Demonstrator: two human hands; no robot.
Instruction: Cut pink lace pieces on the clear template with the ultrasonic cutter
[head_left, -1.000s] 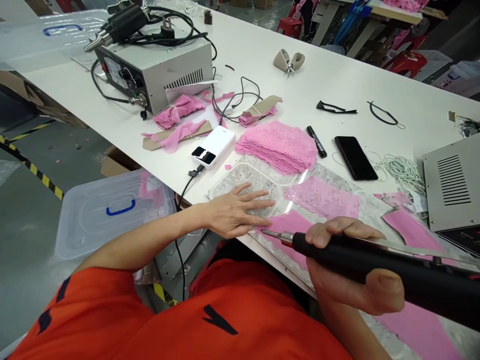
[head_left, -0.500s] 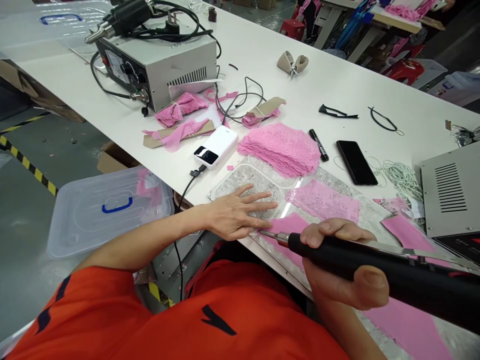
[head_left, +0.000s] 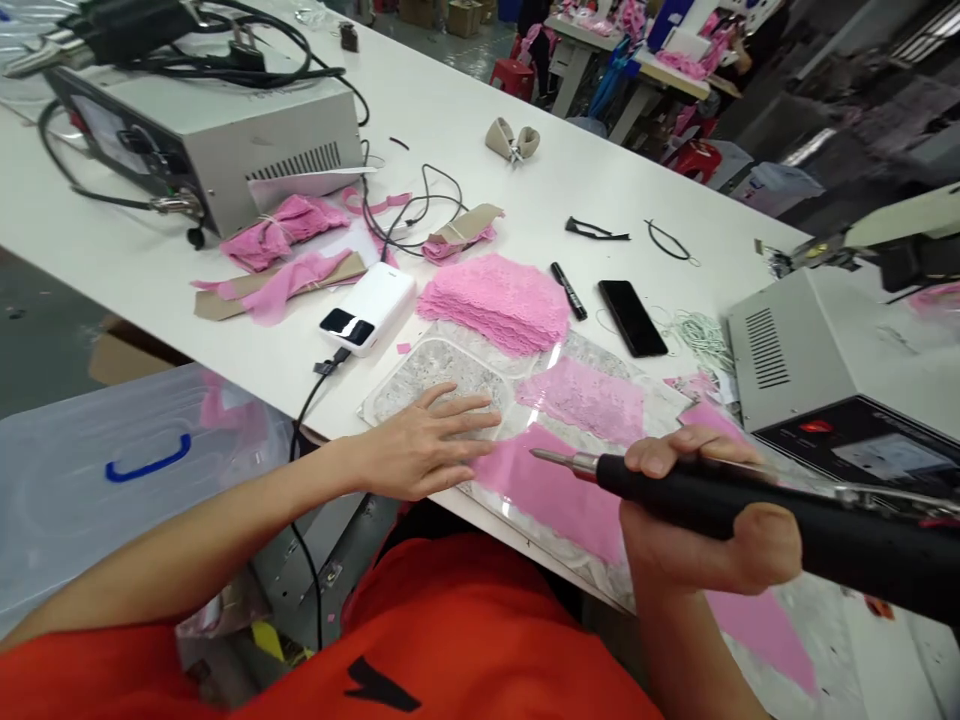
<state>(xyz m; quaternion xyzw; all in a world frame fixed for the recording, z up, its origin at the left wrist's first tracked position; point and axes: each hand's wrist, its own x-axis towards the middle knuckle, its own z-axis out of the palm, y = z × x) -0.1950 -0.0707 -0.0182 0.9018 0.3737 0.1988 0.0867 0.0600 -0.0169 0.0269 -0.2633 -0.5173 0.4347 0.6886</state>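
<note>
My left hand (head_left: 424, 445) lies flat with fingers spread on a clear plastic template (head_left: 450, 375), its lower fingers at the left end of a smooth pink fabric piece (head_left: 555, 490). In my right hand (head_left: 705, 530) is a thick black handheld power tool (head_left: 675, 495) with a pointed metal tip. The tip hangs over the pink piece, a little right of my left fingers, and looks apart from it. Just beyond, a pink lace piece (head_left: 589, 398) lies on the template. Behind that sits a stack of pink lace pieces (head_left: 491, 300).
A white power bank (head_left: 371, 305) with a cable stands left of the stack. A marker (head_left: 568, 290) and a phone (head_left: 632, 318) lie right of it. Grey control boxes (head_left: 795, 345) flank the work, the left one bearing another black tool. A lidded plastic bin (head_left: 142, 500) is below left.
The tool's tip has moved away from my left fingertips, rightward and up off the fabric. My left hand stays spread on the template. The whole view has shifted to the right.
</note>
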